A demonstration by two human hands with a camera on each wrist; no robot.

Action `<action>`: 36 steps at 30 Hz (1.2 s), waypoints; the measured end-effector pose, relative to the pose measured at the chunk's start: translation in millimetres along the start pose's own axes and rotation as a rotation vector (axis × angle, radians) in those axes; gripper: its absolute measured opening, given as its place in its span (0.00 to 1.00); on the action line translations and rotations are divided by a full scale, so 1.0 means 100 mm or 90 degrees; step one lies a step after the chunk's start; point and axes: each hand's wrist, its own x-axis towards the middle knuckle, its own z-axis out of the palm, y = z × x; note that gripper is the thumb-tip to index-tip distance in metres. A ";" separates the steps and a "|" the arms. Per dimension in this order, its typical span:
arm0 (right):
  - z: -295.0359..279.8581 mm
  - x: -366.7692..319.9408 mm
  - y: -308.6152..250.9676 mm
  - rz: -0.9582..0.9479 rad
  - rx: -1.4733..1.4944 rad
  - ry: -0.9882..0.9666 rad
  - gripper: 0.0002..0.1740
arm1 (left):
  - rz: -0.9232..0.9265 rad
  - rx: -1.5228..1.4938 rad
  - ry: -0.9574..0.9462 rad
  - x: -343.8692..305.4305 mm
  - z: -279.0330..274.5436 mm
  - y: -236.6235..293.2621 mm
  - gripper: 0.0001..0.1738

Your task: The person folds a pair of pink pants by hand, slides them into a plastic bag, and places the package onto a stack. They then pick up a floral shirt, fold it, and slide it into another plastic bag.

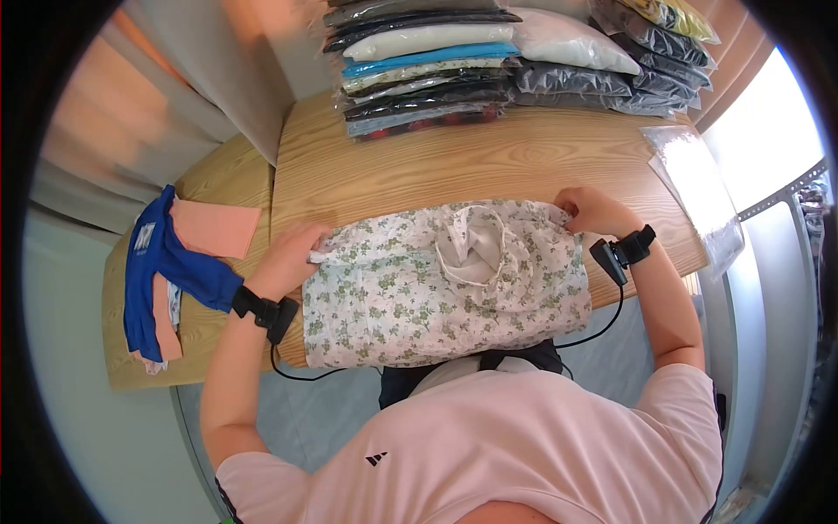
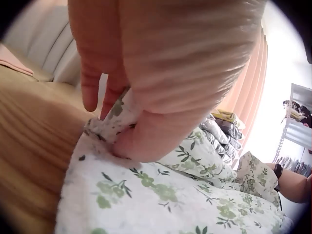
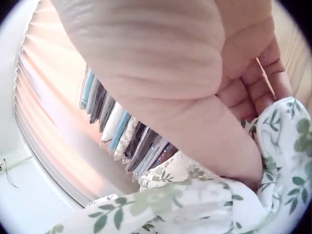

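Note:
A white garment with green floral print (image 1: 375, 306) lies folded into a wide rectangle at the table's front edge, its round collar (image 1: 471, 249) facing up right of centre. The left hand (image 1: 292, 258) pinches its far left corner; in the left wrist view the thumb and fingers of that hand (image 2: 161, 73) hold a fold of the cloth (image 2: 146, 190). At the far right corner the right hand (image 1: 598, 212) grips the fabric; in the right wrist view the thumb of this hand (image 3: 195, 87) presses into the cloth (image 3: 161, 209), fingers behind it.
Stacks of bagged clothes (image 1: 428, 70) and more bagged items (image 1: 576, 74) stand along the table's back. Blue and peach garments (image 1: 157, 271) lie at the left. Clear plastic bags (image 1: 698, 183) lie at the right edge. Cables hang from both wrist cameras.

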 end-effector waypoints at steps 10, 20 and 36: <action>-0.46 0.27 -0.38 -0.082 -0.224 0.366 0.09 | -0.026 0.135 0.150 0.31 -0.28 -0.17 0.10; -0.53 1.21 -0.02 -0.150 -0.205 0.308 0.20 | -0.131 0.238 0.157 0.58 -0.16 -0.50 0.17; 0.30 -1.57 -0.19 0.144 -0.001 0.096 0.20 | -0.179 0.090 0.200 -1.54 0.22 0.68 0.14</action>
